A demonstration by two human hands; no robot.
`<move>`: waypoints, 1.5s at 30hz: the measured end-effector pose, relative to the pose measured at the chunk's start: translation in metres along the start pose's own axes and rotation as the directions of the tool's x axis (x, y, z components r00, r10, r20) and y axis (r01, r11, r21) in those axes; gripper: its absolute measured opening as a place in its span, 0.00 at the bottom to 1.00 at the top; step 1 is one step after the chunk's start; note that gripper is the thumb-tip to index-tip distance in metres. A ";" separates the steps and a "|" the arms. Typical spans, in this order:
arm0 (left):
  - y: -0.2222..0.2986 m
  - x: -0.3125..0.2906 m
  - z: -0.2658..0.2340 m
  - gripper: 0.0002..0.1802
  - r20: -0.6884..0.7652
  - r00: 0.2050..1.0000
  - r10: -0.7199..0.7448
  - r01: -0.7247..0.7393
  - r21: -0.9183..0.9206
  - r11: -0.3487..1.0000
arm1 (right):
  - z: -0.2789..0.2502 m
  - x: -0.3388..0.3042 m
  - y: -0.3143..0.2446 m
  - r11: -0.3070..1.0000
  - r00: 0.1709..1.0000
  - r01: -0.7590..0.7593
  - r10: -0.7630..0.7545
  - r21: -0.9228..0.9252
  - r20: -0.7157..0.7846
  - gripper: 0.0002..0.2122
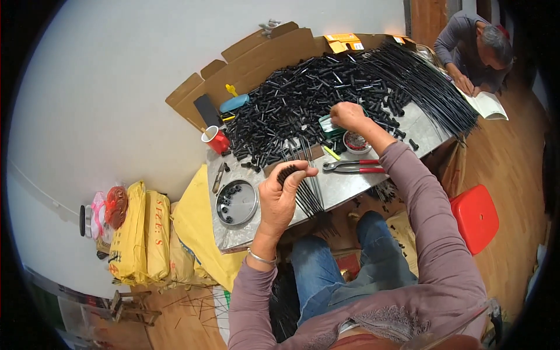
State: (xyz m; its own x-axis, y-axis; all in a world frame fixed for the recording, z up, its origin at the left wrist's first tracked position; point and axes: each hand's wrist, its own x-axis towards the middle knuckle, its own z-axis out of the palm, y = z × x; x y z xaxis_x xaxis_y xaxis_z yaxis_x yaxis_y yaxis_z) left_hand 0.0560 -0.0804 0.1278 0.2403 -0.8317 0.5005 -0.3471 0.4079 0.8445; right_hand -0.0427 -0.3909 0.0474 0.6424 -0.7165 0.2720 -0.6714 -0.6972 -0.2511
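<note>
My left hand point(279, 195) is wrapped round a bundle of thin black rods point(307, 199), their ends fanning up between thumb and fingers. Beyond it, my right hand point(348, 115) is closed with fingertips downward, over or beside a small green box point(333, 129) with something pale in it. What those fingers hold, if anything, is hidden. A small round dish point(356, 142) of tiny parts sits just nearer than the right hand. Pliers with red handles point(356, 167) lie between my forearms. A heap of short black tubular pieces point(291, 96) covers the far tabletop.
Left on the metal table point(227, 238) are a round tray point(236, 202) and a red mug point(216, 140). Cardboard point(265, 49) walls the back. Long black rods point(423, 87) overhang the right edge. Another person point(466, 49) bends over a paper. A red stool point(475, 219) stands right.
</note>
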 end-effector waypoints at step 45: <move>-0.001 0.007 -0.002 0.10 0.010 1.000 0.029 -0.029 -0.042 0.999 | -0.123 -0.132 -0.120 0.609 0.739 0.668 -0.470 0.428 -0.483 0.05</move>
State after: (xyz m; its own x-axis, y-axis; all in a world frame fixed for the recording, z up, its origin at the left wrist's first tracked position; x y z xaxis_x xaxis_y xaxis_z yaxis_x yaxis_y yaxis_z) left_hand 0.0595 -0.0860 0.1305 0.2210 -0.8232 0.5230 -0.3154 0.4471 0.8370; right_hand -0.0921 -0.2098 0.1565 0.6114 -0.1913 0.7678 0.1782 -0.9121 -0.3692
